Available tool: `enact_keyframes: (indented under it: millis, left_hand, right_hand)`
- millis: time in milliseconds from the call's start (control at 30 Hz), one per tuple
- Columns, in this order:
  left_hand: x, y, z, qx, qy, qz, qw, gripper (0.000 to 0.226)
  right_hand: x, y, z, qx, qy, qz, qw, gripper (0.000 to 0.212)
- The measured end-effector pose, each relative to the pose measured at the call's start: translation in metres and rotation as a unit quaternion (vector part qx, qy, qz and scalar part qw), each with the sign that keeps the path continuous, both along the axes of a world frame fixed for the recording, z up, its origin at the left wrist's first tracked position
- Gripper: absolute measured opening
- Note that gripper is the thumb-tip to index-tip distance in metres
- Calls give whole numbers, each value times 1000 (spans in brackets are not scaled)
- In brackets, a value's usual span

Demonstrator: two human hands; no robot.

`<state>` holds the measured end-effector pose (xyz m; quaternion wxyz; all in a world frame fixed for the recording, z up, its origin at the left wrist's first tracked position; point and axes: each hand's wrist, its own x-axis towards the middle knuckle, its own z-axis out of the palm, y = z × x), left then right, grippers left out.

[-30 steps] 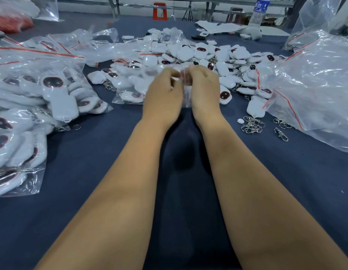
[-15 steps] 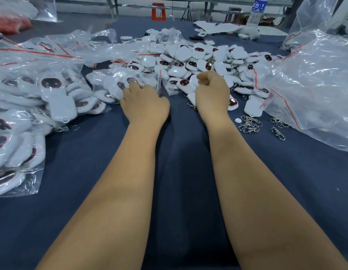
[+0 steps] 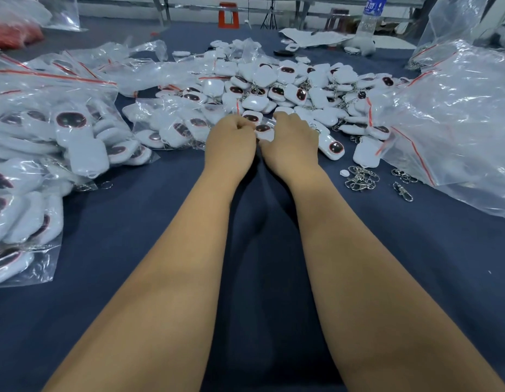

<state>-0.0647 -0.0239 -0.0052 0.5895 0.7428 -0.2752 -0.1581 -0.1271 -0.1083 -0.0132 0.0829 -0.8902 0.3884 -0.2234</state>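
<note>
A loose pile of white fobs with dark oval faces [image 3: 288, 83] covers the far middle of the dark blue table [image 3: 160, 222]. My left hand [image 3: 231, 142] and my right hand [image 3: 290, 142] meet at the pile's near edge. Both have curled fingers that pinch one white fob [image 3: 263, 129] lying between them. Most of that fob is hidden behind my fingers, and I cannot tell whether a small clear bag is around it.
Clear bags packed with the same fobs lie at the left [image 3: 47, 142] and just left of my hands [image 3: 172, 123]. A big crumpled clear bag [image 3: 457, 123] fills the right side. Metal clasps [image 3: 358, 176] lie loose at the right. A water bottle [image 3: 371, 12] stands far back.
A second ago both hands were together. Then the left hand went out to the bag of fobs on the left. Now both have come together again on one fob at the pile's near edge.
</note>
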Motion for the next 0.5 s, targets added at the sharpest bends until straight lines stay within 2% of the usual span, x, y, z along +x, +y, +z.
enact_keyframes:
  millis: [133, 200, 300, 400, 467, 500]
  left_hand:
    - [6, 3, -2, -3, -22, 18, 1000, 20]
    - [7, 4, -1, -22, -6, 16, 1000, 17]
    - [9, 4, -2, -54, 33, 12, 998, 22]
    - [11, 3, 0, -95, 94, 12, 991, 20]
    - [14, 0, 1, -138, 157, 3, 978, 29]
    - [15, -2, 2, -155, 179, -5, 972, 32]
  right_hand:
    - [0, 2, -3, -14, 15, -25, 999, 42]
    - [-1, 2, -3, -22, 26, -35, 999, 39]
    - [-2, 3, 1, -7, -5, -31, 999, 31]
    - [-1, 7, 5, -13, -93, -5, 996, 18]
    - [0, 12, 11, 66, -226, 34, 971, 12]
    - [0, 17, 13, 133, -296, 55, 944, 12]
